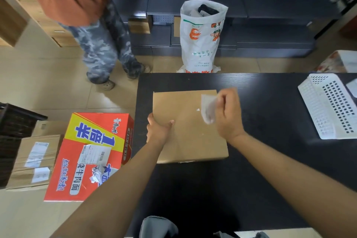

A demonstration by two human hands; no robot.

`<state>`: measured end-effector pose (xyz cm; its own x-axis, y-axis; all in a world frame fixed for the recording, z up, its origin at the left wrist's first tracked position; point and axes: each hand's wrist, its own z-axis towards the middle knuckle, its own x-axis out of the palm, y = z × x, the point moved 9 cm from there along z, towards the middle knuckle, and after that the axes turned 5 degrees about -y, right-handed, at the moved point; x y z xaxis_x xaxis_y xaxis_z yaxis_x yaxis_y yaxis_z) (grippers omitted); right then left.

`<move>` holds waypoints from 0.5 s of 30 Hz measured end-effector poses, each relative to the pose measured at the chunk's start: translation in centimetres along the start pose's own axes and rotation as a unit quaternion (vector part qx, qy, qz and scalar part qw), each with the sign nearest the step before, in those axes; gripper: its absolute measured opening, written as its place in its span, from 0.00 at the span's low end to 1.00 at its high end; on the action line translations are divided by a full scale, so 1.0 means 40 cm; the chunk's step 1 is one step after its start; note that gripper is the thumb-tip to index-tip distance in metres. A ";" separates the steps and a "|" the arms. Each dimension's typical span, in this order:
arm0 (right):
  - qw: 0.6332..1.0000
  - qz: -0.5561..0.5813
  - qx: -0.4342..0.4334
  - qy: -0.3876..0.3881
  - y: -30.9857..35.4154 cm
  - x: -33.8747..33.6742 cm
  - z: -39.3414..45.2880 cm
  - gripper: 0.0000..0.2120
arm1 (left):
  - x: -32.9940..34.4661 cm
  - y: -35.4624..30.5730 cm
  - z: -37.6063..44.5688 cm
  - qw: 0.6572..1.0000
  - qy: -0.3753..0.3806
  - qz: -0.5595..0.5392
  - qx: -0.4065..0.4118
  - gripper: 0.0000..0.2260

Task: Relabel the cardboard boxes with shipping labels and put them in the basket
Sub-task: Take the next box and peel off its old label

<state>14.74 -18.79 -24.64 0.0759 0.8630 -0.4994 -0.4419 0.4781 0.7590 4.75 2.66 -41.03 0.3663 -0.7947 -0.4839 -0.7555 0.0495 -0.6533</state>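
A flat brown cardboard box lies on the black table. My left hand grips the box's left edge, thumb on top. My right hand is above the box's right side and pinches a crumpled white label, which is blurred. Small white label scraps remain stuck on the box top. A white plastic basket stands at the table's right edge.
On the floor at left sit a red and yellow carton with torn labels on it, a brown box with labels, and a dark crate. A person stands beyond. A white sack stands behind the table.
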 end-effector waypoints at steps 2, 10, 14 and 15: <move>0.999 0.001 0.027 -0.046 0.000 -0.031 0.070 0.05 | 0.000 0.000 0.001 1.000 0.002 0.000 -0.001 0.38; 0.912 0.054 0.407 -0.004 -0.244 -0.010 -0.042 0.04 | 0.001 -0.001 0.003 1.000 0.012 0.008 0.005 0.38; 0.859 0.094 0.502 0.028 -0.280 0.022 -0.126 0.11 | -0.001 -0.003 0.003 1.000 0.013 0.012 0.007 0.38; 0.854 0.101 0.510 0.033 -0.282 0.029 -0.133 0.12 | -0.001 -0.003 0.003 1.000 0.012 0.014 0.007 0.38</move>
<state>15.07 -24.06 -36.00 0.0249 0.9498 -0.3120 0.5703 0.2428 0.7847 4.91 2.77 -40.99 0.3307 -0.8077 -0.4882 -0.7576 0.0812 -0.6477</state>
